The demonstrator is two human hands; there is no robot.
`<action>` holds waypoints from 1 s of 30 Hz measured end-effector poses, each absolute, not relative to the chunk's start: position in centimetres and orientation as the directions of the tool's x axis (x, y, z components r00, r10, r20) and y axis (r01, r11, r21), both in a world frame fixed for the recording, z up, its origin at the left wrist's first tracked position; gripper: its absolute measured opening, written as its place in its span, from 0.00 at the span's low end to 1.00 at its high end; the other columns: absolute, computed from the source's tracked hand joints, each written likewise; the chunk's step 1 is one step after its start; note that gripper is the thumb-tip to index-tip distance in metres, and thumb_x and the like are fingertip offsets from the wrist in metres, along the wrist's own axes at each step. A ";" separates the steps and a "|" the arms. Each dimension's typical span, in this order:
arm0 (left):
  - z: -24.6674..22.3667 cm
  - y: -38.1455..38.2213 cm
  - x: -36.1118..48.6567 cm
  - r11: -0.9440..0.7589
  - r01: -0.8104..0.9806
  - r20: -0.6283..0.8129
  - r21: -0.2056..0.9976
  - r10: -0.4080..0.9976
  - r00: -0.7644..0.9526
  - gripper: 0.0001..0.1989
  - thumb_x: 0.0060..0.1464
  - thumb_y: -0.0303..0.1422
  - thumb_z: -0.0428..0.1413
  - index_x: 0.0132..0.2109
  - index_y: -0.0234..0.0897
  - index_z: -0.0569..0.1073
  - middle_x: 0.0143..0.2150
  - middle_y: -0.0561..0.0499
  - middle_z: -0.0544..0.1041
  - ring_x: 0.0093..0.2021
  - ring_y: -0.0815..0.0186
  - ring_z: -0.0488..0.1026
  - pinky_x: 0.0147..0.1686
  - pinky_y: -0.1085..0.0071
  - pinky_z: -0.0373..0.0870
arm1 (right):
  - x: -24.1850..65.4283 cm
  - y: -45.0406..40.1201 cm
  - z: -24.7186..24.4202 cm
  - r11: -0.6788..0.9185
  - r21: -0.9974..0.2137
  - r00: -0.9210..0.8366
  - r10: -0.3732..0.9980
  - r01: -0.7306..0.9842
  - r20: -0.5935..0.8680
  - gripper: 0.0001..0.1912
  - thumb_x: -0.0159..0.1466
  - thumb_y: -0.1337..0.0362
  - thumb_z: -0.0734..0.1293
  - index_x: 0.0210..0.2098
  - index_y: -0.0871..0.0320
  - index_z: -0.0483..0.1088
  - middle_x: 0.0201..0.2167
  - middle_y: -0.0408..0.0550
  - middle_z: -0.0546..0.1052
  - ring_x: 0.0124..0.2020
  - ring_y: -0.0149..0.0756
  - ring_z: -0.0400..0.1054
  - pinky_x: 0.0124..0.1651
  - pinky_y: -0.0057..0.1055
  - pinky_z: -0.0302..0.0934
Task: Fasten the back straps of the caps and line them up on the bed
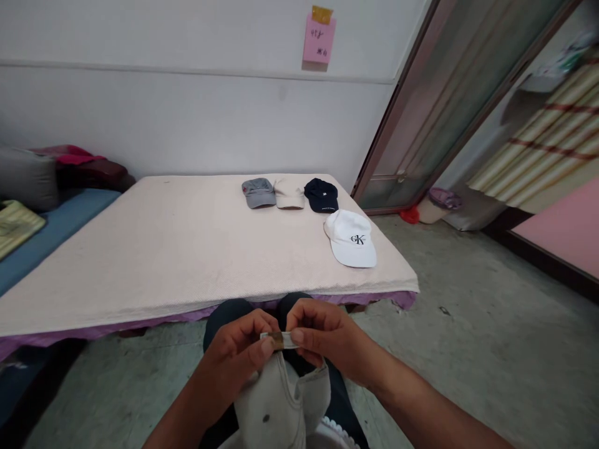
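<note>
Over my lap I hold a pale grey-beige cap (267, 399), its back strap (289, 339) uppermost. My left hand (241, 346) pinches the strap beside a brass-coloured buckle (276, 340), thumb on top. Opposite it, my right hand (325, 333) grips the strap's other side between thumb and curled fingers. The lower part of the cap runs out of the picture at the bottom. On the bed in front lie a white cap (350, 240) with black letters, a navy cap (321, 196), a beige cap (289, 194) and a grey cap (259, 193).
A cream cover lies over the bed (154, 249), with a purple edge below. Grey and blue cushions and folded cloth (88, 165) sit at the left. A pink note (319, 38) hangs on the wall. To the right are a sliding door (421, 93) and concrete floor (491, 312).
</note>
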State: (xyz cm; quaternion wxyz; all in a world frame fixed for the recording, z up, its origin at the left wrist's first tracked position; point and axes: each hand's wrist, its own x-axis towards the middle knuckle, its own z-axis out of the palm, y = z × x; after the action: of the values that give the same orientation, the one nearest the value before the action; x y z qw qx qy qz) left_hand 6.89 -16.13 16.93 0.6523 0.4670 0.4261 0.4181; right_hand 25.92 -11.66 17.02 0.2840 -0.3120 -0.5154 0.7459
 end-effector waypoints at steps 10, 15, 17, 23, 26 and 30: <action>15.9 -16.2 7.7 0.290 -0.385 -0.157 0.876 0.926 0.342 0.08 0.60 0.32 0.53 0.38 0.37 0.76 0.37 0.51 0.68 0.37 0.68 0.64 0.35 0.74 0.61 | 25.9 -12.5 18.0 0.055 -0.988 -0.605 0.795 0.142 -0.043 0.08 0.58 0.63 0.70 0.35 0.57 0.68 0.29 0.39 0.68 0.29 0.27 0.58 0.30 0.25 0.52; 16.0 -16.0 7.8 0.316 -0.369 -0.207 0.874 0.929 0.305 0.07 0.58 0.32 0.54 0.37 0.36 0.76 0.36 0.52 0.66 0.32 0.70 0.60 0.31 0.74 0.59 | 25.8 -12.2 18.6 0.132 -0.957 -0.580 0.813 0.258 -0.044 0.07 0.56 0.65 0.68 0.31 0.57 0.65 0.26 0.36 0.66 0.27 0.26 0.56 0.27 0.24 0.49; 15.9 -15.9 7.9 0.333 -0.388 -0.227 0.859 0.929 0.293 0.06 0.57 0.31 0.54 0.36 0.36 0.76 0.36 0.52 0.66 0.31 0.70 0.59 0.30 0.74 0.58 | 25.8 -12.1 18.8 0.162 -0.938 -0.574 0.817 0.308 -0.047 0.06 0.55 0.66 0.68 0.30 0.57 0.64 0.25 0.36 0.65 0.26 0.26 0.56 0.26 0.24 0.49; 15.7 -16.0 7.8 0.349 -0.438 -0.234 0.828 0.926 0.295 0.07 0.56 0.28 0.51 0.32 0.35 0.73 0.33 0.52 0.65 0.30 0.69 0.59 0.30 0.73 0.59 | 26.1 -11.7 19.4 0.215 -0.898 -0.591 0.804 0.385 -0.060 0.05 0.53 0.70 0.65 0.30 0.56 0.65 0.23 0.36 0.67 0.24 0.25 0.57 0.24 0.23 0.48; 15.4 -15.9 7.5 0.347 -0.394 -0.245 0.851 0.926 0.286 0.06 0.55 0.28 0.52 0.32 0.35 0.73 0.35 0.51 0.67 0.30 0.69 0.59 0.29 0.72 0.58 | 26.2 -11.4 19.3 0.188 -0.906 -0.608 0.789 0.378 -0.090 0.06 0.53 0.70 0.66 0.30 0.56 0.66 0.22 0.36 0.66 0.24 0.25 0.57 0.24 0.23 0.48; 14.9 -15.5 7.2 0.379 -0.287 -0.278 0.880 0.900 0.335 0.04 0.53 0.28 0.53 0.32 0.35 0.73 0.29 0.53 0.66 0.28 0.70 0.59 0.28 0.73 0.56 | 26.4 -11.0 19.1 0.162 -0.920 -0.633 0.766 0.356 -0.110 0.06 0.53 0.70 0.66 0.31 0.56 0.66 0.24 0.36 0.67 0.24 0.25 0.57 0.24 0.22 0.48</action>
State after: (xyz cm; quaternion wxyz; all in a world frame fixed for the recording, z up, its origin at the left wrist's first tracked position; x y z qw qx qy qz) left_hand 7.19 -15.48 14.88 0.7245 0.3779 0.4057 0.4095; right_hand 26.37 -11.01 19.09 0.1962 -0.3808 -0.7367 0.5233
